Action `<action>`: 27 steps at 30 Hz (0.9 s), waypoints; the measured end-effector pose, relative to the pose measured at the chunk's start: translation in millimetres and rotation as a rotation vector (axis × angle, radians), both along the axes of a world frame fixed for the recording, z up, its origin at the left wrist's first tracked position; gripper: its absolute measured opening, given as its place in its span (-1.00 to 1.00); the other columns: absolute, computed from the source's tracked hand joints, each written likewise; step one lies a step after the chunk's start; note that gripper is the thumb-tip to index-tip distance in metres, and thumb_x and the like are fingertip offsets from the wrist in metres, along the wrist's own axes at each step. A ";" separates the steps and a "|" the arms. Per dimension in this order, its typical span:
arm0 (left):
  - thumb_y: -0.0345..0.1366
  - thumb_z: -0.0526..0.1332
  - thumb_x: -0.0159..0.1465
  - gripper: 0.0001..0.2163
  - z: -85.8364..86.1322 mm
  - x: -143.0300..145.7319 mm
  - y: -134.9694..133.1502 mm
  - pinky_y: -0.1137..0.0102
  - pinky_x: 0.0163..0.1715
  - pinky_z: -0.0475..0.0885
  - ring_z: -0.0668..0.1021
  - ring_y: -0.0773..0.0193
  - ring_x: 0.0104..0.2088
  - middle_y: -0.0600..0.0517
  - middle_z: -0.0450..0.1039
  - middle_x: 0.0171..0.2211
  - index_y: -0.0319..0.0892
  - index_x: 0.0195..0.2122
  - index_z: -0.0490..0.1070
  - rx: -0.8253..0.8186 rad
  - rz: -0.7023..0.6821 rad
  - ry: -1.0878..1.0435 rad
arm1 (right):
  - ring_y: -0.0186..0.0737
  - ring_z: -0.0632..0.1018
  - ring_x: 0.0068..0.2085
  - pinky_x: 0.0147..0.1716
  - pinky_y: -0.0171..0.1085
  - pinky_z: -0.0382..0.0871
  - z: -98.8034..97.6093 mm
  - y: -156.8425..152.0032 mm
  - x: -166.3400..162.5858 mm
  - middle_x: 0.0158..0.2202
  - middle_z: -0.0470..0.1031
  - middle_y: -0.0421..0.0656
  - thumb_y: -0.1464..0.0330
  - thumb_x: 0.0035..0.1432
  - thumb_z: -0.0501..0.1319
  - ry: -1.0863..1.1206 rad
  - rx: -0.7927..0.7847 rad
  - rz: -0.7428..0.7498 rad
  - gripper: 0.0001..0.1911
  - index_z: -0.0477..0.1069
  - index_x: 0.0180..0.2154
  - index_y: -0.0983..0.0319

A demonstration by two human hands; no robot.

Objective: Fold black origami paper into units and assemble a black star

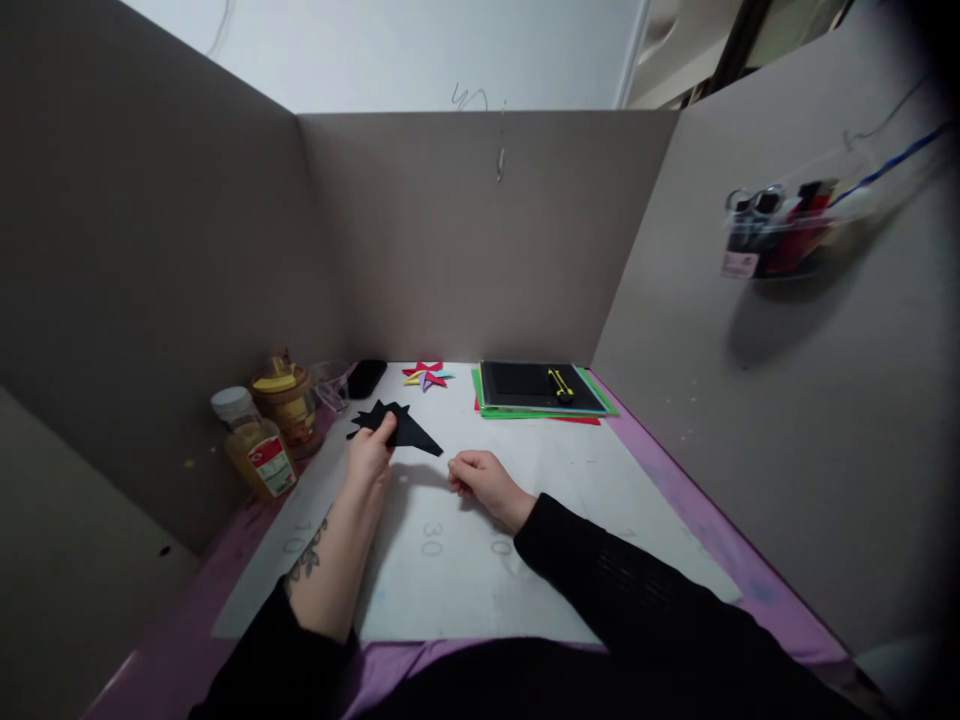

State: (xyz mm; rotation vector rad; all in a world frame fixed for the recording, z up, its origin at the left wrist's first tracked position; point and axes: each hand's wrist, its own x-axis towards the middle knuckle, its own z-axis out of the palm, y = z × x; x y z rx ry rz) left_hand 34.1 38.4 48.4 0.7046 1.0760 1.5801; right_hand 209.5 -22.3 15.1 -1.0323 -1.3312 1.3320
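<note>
A black piece of paper with a jagged, pointed edge on one side and a narrow tapering end on the other is held above the white sheet. My left hand grips it, thumb on top, near the jagged side. Just right of the tapering tip is my right hand, its fingers curled closed and slightly apart from the paper. Whatever those fingers may hold is hidden. Behind the black paper lies a multicoloured paper star with red, yellow and purple points.
Coloured paper sheets are stacked at the back right, with a yellow-and-black cutter on top. On the left stand a glue bottle, a brown cup and a clear cup, near a black phone. Grey panels surround the table; a clear container hangs right.
</note>
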 end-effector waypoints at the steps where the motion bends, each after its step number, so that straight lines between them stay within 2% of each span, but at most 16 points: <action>1: -0.11 0.47 -0.28 -0.60 1.4 -3.5 1.8 0.41 -0.44 0.38 0.50 0.28 -0.48 0.07 0.42 -0.59 -0.24 -0.57 0.36 0.002 0.032 -0.008 | -0.40 0.34 -0.61 -0.61 -0.39 0.18 -0.2 0.4 1.2 -0.66 0.37 -0.22 0.21 0.02 0.18 0.002 0.003 -0.012 -0.71 0.37 -0.59 0.28; 3: -0.12 0.46 -0.27 -0.62 1.9 -5.1 1.4 0.42 -0.47 0.37 0.50 0.28 -0.50 0.07 0.40 -0.60 -0.23 -0.58 0.35 -0.013 0.041 0.026 | -0.40 0.33 -0.60 -0.61 -0.39 0.16 -0.5 2.6 3.0 -0.62 0.39 -0.21 0.19 0.03 0.18 0.017 0.024 -0.066 -0.70 0.36 -0.57 0.27; 4: -0.12 0.46 -0.26 -0.63 1.1 -2.9 -1.1 0.42 -0.48 0.36 0.49 0.28 -0.51 0.07 0.40 -0.61 -0.23 -0.58 0.35 -0.025 -0.003 0.073 | -0.40 0.33 -0.59 -0.61 -0.39 0.15 -0.5 4.0 3.4 -0.60 0.39 -0.22 0.18 0.04 0.18 0.032 0.048 -0.099 -0.71 0.36 -0.54 0.27; 5: -0.12 0.45 -0.24 -0.64 -0.2 1.1 -5.0 0.41 -0.49 0.35 0.48 0.27 -0.52 0.07 0.40 -0.62 -0.23 -0.59 0.35 -0.034 -0.080 0.136 | -0.41 0.33 -0.59 -0.61 -0.39 0.14 -0.4 5.5 3.6 -0.58 0.39 -0.23 0.18 0.04 0.19 0.050 0.076 -0.127 -0.72 0.36 -0.51 0.26; 8: -0.14 0.42 -0.16 -0.69 -4.2 18.0 -20.7 0.38 -0.44 0.36 0.50 0.23 -0.49 -0.01 0.49 -0.53 -0.26 -0.51 0.45 0.054 -0.454 0.321 | -0.42 0.29 -0.60 -0.63 -0.40 0.11 0.0 8.2 3.6 -0.59 0.32 -0.31 0.17 0.02 0.23 0.099 0.116 -0.147 -0.74 0.34 -0.40 0.23; 10: -0.17 0.41 -0.13 -0.69 -5.1 26.7 -29.8 0.38 -0.39 0.37 0.53 0.20 -0.44 -0.04 0.53 -0.45 -0.25 -0.42 0.48 0.135 -0.607 0.383 | -0.43 0.24 -0.64 -0.65 -0.40 0.07 0.0 8.2 3.9 -0.64 0.25 -0.35 0.16 0.01 0.23 0.107 0.107 -0.123 -0.74 0.31 -0.42 0.22; 11: -0.18 0.40 -0.12 -0.69 -5.0 29.0 -32.8 0.38 -0.40 0.37 0.53 0.19 -0.44 -0.03 0.53 -0.44 -0.24 -0.38 0.47 0.158 -0.636 0.404 | -0.44 0.22 -0.65 -0.66 -0.40 0.04 -0.1 7.9 4.2 -0.67 0.23 -0.36 0.17 0.01 0.24 0.101 0.102 -0.111 -0.74 0.29 -0.47 0.22; 13: -0.19 0.40 -0.10 -0.65 -3.8 29.5 -35.0 0.40 -0.44 0.35 0.52 0.22 -0.48 0.02 0.50 -0.50 -0.22 -0.31 0.44 0.169 -0.606 0.446 | -0.45 0.20 -0.68 -0.68 -0.40 0.01 -0.6 7.5 4.9 -0.71 0.21 -0.36 0.18 0.01 0.23 0.092 0.082 -0.096 -0.71 0.24 -0.53 0.22; 16: -0.20 0.38 -0.07 -0.57 -1.5 23.9 -31.3 0.45 -0.47 0.32 0.48 0.30 -0.55 0.12 0.43 -0.58 -0.21 -0.18 0.37 0.176 -0.436 0.484 | -0.43 0.27 -0.71 -0.71 -0.42 0.02 -0.5 8.7 5.7 -0.73 0.27 -0.35 0.17 0.00 0.24 0.136 0.021 -0.128 -0.71 0.21 -0.51 0.21; 18: -0.22 0.39 -0.07 -0.51 -0.9 20.1 -27.5 0.45 -0.43 0.33 0.47 0.33 -0.53 0.12 0.43 -0.56 -0.22 -0.12 0.33 0.176 -0.353 0.465 | -0.38 0.38 -0.67 -0.70 -0.43 0.10 0.9 10.4 6.2 -0.70 0.29 -0.35 0.17 -0.06 0.27 0.209 -0.013 -0.185 -0.69 0.19 -0.50 0.20; 20: -0.23 0.40 -0.10 -0.51 -1.6 18.5 -25.1 0.42 -0.38 0.35 0.50 0.31 -0.47 0.06 0.47 -0.48 -0.23 -0.13 0.34 0.168 -0.331 0.440 | -0.33 0.46 -0.62 -0.68 -0.43 0.16 3.0 11.7 6.7 -0.68 0.29 -0.36 0.18 -0.12 0.30 0.273 -0.039 -0.235 -0.65 0.16 -0.50 0.19; 22: -0.24 0.41 -0.13 -0.55 -3.7 19.6 -25.2 0.39 -0.35 0.37 0.51 0.26 -0.41 -0.02 0.50 -0.40 -0.25 -0.20 0.39 0.161 -0.369 0.461 | -0.31 0.48 -0.61 -0.68 -0.42 0.18 5.1 12.1 6.8 -0.68 0.29 -0.36 0.19 -0.15 0.31 0.300 -0.055 -0.265 -0.64 0.14 -0.50 0.19; 24: -0.24 0.40 -0.11 -0.63 -6.2 22.5 -27.3 0.38 -0.38 0.36 0.52 0.22 -0.40 -0.06 0.51 -0.36 -0.25 -0.27 0.44 0.177 -0.476 0.521 | -0.31 0.48 -0.61 -0.68 -0.42 0.20 6.3 11.4 6.2 -0.68 0.30 -0.36 0.20 -0.15 0.32 0.306 -0.056 -0.273 -0.64 0.13 -0.50 0.18; 27: -0.22 0.34 -0.03 -0.78 -8.3 26.9 -31.6 0.41 -0.45 0.30 0.48 0.23 -0.47 -0.02 0.50 -0.47 -0.25 -0.41 0.48 0.215 -0.595 0.616 | -0.31 0.48 -0.61 -0.66 -0.42 0.22 5.8 10.0 4.8 -0.69 0.32 -0.35 0.22 -0.16 0.32 0.302 -0.056 -0.235 -0.63 0.12 -0.52 0.18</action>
